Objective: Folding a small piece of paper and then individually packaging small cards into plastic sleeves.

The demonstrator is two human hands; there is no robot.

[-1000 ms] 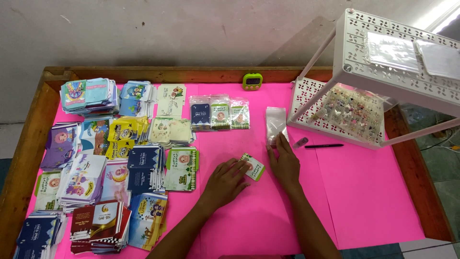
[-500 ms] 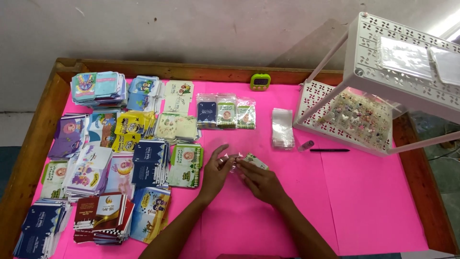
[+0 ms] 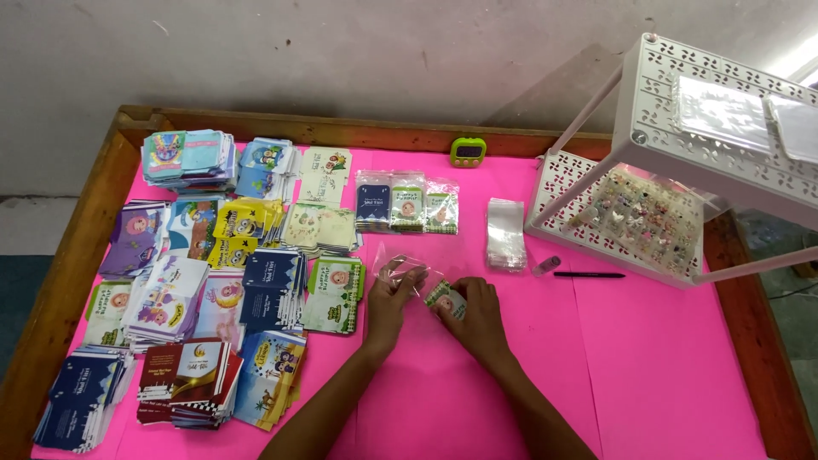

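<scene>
The left hand (image 3: pixel 390 300) pinches the near edge of a clear plastic sleeve (image 3: pixel 400 262), which lies low over the pink desk (image 3: pixel 648 358) with its long axis running from upper left to lower right, far end pointing toward the three bagged cards (image 3: pixel 407 207). The right hand (image 3: pixel 479 313) grips a small green-and-white card (image 3: pixel 446 299) between thumb and fingertips. The card is tilted, its long axis running diagonally from lower right to upper left, leading corner aimed at the open end of the sleeve (whether card and sleeve touch cannot be determined). Both items sit just in front of the person, near the middle of the desk.

Left of the hands, stacks of printed cards (image 3: pixel 256 290) cover the surface in several colours. Beyond the right hand lies a pile of empty clear sleeves (image 3: pixel 504 232), with a black pen (image 3: pixel 588 274) beside it. A green timer (image 3: pixel 469 152) stands at the far rim. A white perforated rack (image 3: pixel 724 111) occupies the right side, with a tray of small ornaments (image 3: pixel 639 213) on its lower shelf.
</scene>
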